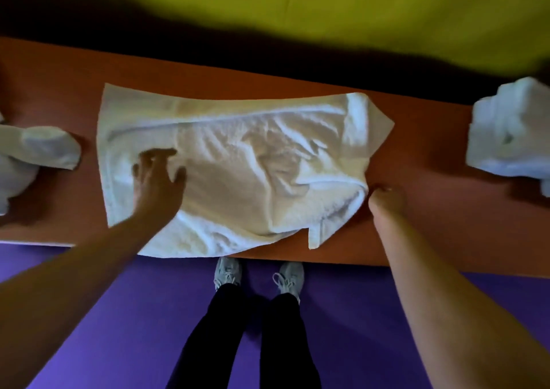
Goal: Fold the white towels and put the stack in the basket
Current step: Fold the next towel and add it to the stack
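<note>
A white towel (238, 162) lies spread and wrinkled across the middle of the brown table (431, 224), its near edge hanging slightly over the table's front. My left hand (157, 177) rests on the towel's left part with fingers spread and fairly straight. My right hand (384, 201) is at the towel's right edge, fingers curled under and pinching the cloth near its lower right corner. The fingertips there are hidden. No basket is in view.
A crumpled white towel (32, 156) lies at the table's left end. Another bunched white towel (512, 132) sits at the right end. Beyond the table is a yellow-green wall (327, 7). My legs and shoes (259, 275) stand on a purple floor.
</note>
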